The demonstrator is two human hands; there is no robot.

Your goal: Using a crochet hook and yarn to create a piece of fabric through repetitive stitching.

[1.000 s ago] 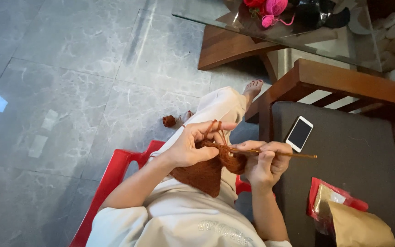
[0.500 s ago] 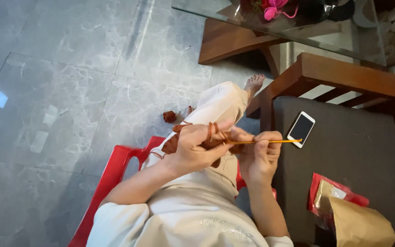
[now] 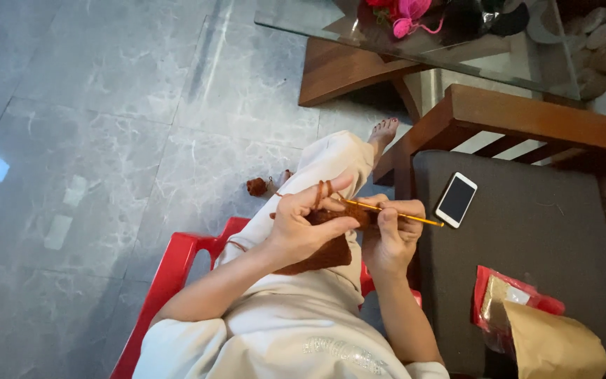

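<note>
My left hand pinches a rust-brown crocheted piece over my lap, with brown yarn looped around its raised index finger. My right hand grips a yellow crochet hook whose tip goes into the top edge of the piece between both hands. The hook's tail points right toward the phone. A small brown yarn ball lies on the floor beside my leg. I sit on a red plastic chair in light clothing.
A white-framed phone lies on a dark grey cushion of a wooden seat at my right. A red packet and brown paper bag sit on its near end. A glass table with pink yarn stands ahead. Grey marble floor lies left.
Both hands stay together on the brown piece; the hook has shifted slightly and the left index finger with the yarn has lifted. The view has moved a little closer.
</note>
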